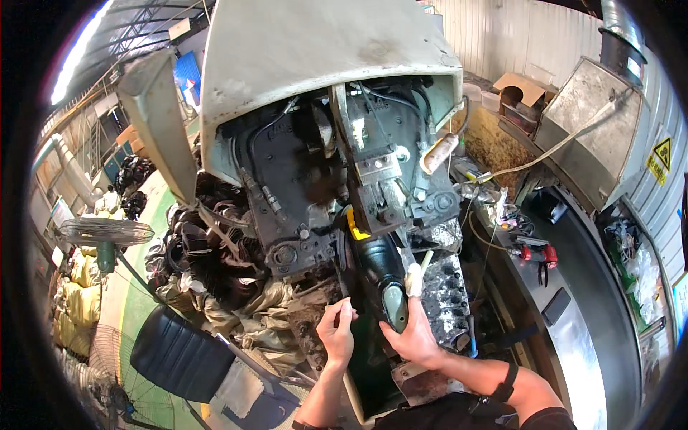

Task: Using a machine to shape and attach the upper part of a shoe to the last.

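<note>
In front of me, a black shoe upper (379, 259) sits on a green shoe last (394, 304), its toe pointing away into the machine. My right hand (416, 338) is closed around the heel end of the last, thumb on the near side. Beside its fingertips is a small white thing (413, 279), too unclear to name. My left hand (337, 334) is raised to the left of the last, apart from it, with fingers pinched together; what they hold, if anything, is hidden. A yellow part (356, 224) lies against the toe of the upper.
The big lasting machine (322, 43) with hoses and metal clamps fills the middle. To the right are a bench (573, 330), a red tool (537, 255) and a dark phone-like slab (556, 307). Left stand a black chair (183, 352), a fan (106, 233) and piled dark uppers (190, 247).
</note>
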`<state>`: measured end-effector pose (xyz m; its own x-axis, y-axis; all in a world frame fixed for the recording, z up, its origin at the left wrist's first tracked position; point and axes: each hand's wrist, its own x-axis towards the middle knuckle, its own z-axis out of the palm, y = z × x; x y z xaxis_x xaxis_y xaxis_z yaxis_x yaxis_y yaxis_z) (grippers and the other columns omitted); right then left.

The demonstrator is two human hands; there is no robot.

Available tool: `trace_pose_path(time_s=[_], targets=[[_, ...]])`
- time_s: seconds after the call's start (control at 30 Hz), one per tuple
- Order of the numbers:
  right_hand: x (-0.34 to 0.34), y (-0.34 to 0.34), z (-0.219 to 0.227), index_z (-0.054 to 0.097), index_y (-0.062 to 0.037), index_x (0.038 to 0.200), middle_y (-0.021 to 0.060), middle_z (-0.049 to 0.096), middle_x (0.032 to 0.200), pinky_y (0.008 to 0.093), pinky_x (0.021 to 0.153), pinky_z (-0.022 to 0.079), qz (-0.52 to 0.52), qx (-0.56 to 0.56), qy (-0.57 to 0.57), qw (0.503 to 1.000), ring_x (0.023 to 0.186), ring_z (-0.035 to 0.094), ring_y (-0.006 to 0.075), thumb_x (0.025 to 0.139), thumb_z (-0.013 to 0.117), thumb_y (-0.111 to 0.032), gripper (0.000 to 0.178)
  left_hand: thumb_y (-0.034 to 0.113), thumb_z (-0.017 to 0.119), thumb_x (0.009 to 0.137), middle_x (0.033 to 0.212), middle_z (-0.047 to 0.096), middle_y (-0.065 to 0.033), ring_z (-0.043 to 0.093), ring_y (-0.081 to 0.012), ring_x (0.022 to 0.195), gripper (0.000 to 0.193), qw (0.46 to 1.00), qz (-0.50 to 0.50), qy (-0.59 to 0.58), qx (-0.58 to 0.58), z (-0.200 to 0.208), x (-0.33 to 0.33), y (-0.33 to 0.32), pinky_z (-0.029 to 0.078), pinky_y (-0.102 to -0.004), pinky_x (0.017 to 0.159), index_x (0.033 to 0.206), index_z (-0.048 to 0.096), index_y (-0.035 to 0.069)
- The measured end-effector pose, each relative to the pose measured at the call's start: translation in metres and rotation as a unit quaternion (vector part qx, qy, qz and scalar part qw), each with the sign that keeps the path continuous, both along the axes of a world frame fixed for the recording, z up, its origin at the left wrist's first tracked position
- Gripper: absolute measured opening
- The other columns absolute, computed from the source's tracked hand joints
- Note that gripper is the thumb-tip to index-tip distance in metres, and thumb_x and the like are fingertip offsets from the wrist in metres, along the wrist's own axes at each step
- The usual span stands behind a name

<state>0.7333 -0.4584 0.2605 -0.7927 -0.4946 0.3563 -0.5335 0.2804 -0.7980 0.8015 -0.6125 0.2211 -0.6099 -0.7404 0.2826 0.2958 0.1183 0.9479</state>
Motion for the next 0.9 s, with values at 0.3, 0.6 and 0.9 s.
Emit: trace_pose_path(time_s=[0.3, 0.6, 0.9], targets=[[0.024, 0.099, 0.097, 0.018, 0.0053, 0.154, 0.0242, 0.030, 0.156, 0.0381, 0.119, 0.021, 0.164, -0.032, -0.091, 0.982, 0.147, 0.025, 0.0327, 0.074, 0.081, -0.008, 0.102, 0.011, 0.069, 0.091, 0.120, 0.064, -0.0104, 0.062, -0.0176, 0.106, 0.061, 0.976, -0.088, 0.081, 0.183, 0.092, 0.004, 0.006, 0.049, -0.0308, 0.097, 0.144, 0.042, 0.000], [0.057, 0.245, 0.002, 0.015, -0.0070, 0.158, 0.0174, 0.017, 0.163, 0.0591, 0.117, 0.023, 0.174, 0.019, 0.207, 0.962, 0.146, 0.021, 0.0498, 0.071, 0.084, -0.014, 0.112, -0.005, 0.083, 0.072, 0.118, 0.068, -0.0210, 0.066, -0.0238, 0.108, 0.074, 0.926, -0.290, 0.197, 0.141, 0.132, -0.007, 0.132, 0.053, -0.0390, 0.097, 0.136, 0.047, -0.004], [0.083, 0.389, -0.022, 0.037, 0.0059, 0.145, 0.0271, 0.041, 0.148, 0.0588, 0.117, 0.025, -0.020, 0.012, 0.100, 0.995, 0.140, 0.037, 0.0447, 0.068, 0.091, -0.029, 0.101, 0.012, 0.076, 0.080, 0.097, 0.071, -0.0143, 0.069, -0.0258, 0.082, 0.033, 0.885, -0.339, -0.018, 0.318, 0.103, -0.082, 0.270, 0.058, -0.0399, 0.079, 0.106, 0.066, -0.005]])
